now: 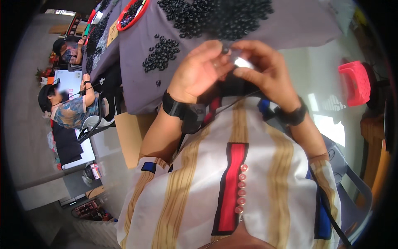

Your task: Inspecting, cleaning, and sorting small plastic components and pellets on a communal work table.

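Both my hands are raised in front of my chest, close together at the near edge of the cloth-covered table. My left hand (200, 69) pinches a small round black bead (225, 50) between thumb and fingertips. Just beside it, my right hand (267, 66) has its fingers closed on a small shiny piece (243, 63) that glares white; its kind cannot be made out. Beyond my hands lie a small pile of black beads (161, 54) and a larger heap of black beads (186, 20), partly blurred toward its right side.
The table wears a grey cloth (134, 74). A red tray (120, 25) of dark beads stands at the far left. Two people sit along the table's left side, the nearer one on a chair (97, 120). A cardboard box (125, 139) and a pink plastic stool (355, 83) flank me.
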Action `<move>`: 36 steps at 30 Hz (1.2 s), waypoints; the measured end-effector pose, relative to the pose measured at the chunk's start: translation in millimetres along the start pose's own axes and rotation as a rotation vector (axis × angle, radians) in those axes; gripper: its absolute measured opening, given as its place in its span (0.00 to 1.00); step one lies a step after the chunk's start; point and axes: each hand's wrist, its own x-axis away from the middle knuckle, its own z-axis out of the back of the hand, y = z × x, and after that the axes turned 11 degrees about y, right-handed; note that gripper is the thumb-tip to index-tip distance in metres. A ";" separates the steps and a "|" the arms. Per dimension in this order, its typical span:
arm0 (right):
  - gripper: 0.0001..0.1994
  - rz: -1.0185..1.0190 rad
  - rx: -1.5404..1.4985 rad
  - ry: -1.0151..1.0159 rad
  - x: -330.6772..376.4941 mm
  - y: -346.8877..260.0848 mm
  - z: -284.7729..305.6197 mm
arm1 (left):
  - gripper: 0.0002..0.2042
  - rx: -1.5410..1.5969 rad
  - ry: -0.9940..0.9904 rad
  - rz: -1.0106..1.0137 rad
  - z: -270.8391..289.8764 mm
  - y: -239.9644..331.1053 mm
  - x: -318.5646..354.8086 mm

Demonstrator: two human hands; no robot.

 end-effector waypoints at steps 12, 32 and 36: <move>0.20 -0.052 -0.026 -0.058 -4.1 2.9 4.9 | 0.05 -0.094 -0.001 -0.014 0.7 -5.9 -2.4; 0.16 -0.107 -0.074 -0.056 -7.7 4.4 2.1 | 0.07 -0.121 0.076 -0.094 -5.1 -8.6 1.9; 0.16 -0.090 -0.040 -0.065 -8.1 3.7 0.0 | 0.07 -0.138 0.056 -0.096 -5.1 -7.5 4.9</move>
